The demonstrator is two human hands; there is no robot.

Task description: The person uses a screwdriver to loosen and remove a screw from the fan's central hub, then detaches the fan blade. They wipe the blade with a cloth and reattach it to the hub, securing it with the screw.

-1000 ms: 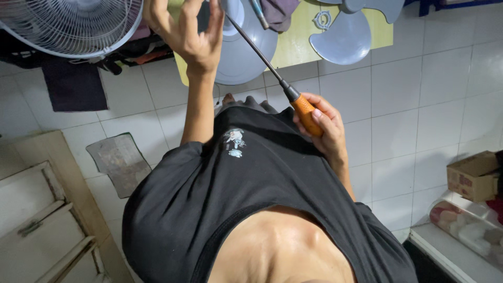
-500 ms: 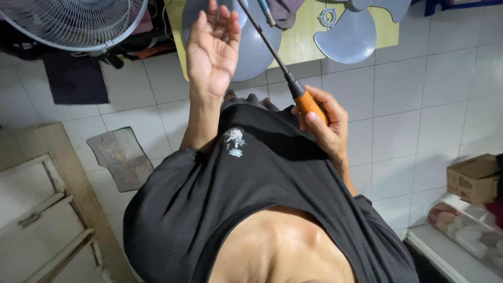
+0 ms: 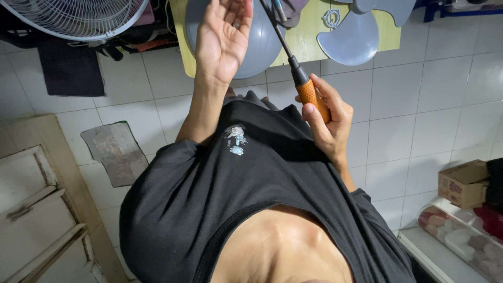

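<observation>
Your left hand (image 3: pixel 222 39) has dropped lower and opened flat since a moment ago.
Your right hand (image 3: pixel 325 118) is clamped on the screwdriver (image 3: pixel 298 73) by its orange handle, shaft slanting up past the grey dome (image 3: pixel 264 50) on the desk (image 3: pixel 309 36).

White square floor tiles (image 3: pixel 435 99) covering most of view, grey grout lines running between. Even light reflecting softly off tile glaze. Yellow low table (image 3: pixel 306 39) standing at top centre. White wire fan guard (image 3: pixel 78 18) lying at top left. Dark cloth (image 3: pixel 70 71) lying on tiles below guard. Worn grey mat (image 3: pixel 115 152) resting at left. Pale wooden panelled piece (image 3: pixel 36 209) occupying lower left corner. Cardboard box (image 3: pixel 463 183) sitting at right edge, clear plastic container (image 3: pixel 461 238) just below.
</observation>
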